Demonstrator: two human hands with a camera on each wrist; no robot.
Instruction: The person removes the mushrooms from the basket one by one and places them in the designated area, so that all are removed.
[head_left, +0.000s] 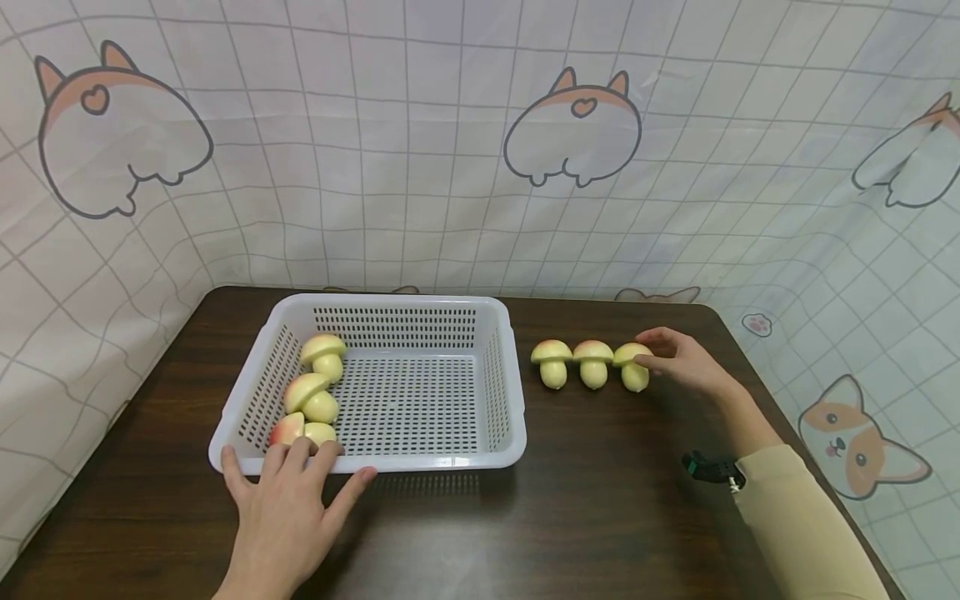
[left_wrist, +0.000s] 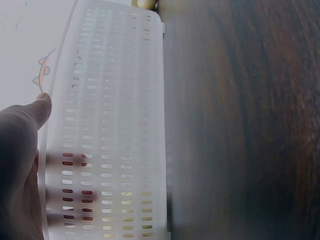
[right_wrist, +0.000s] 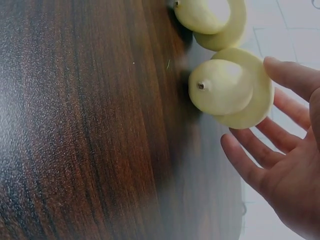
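My left hand (head_left: pixel 288 500) lies on the front rim of a white plastic basket (head_left: pixel 390 463), its fingers hooked over the rim. Their shadows darken the slotted wall in the left wrist view. Inside, along the left side, lie three toy mushrooms, the nearest mushroom (head_left: pixel 320 432) just past the fingertips. Three more stand in a row right of the basket. Around the cap of the rightmost mushroom (right_wrist: pixel 220 90) reaches my right hand (head_left: pixel 686 360), thumb tip at the cap's edge, fingers spread behind it, palm apart from it.
On the dark wood table (head_left: pixel 600 500), the left mushroom (head_left: pixel 553 367) and middle mushroom (head_left: pixel 593 367) of the row stand close together. A white grid-pattern cloth (head_left: pixel 420 208) with cartoon dogs hangs behind and beside the table. A dark band (head_left: pixel 708 469) shows at the right wrist.
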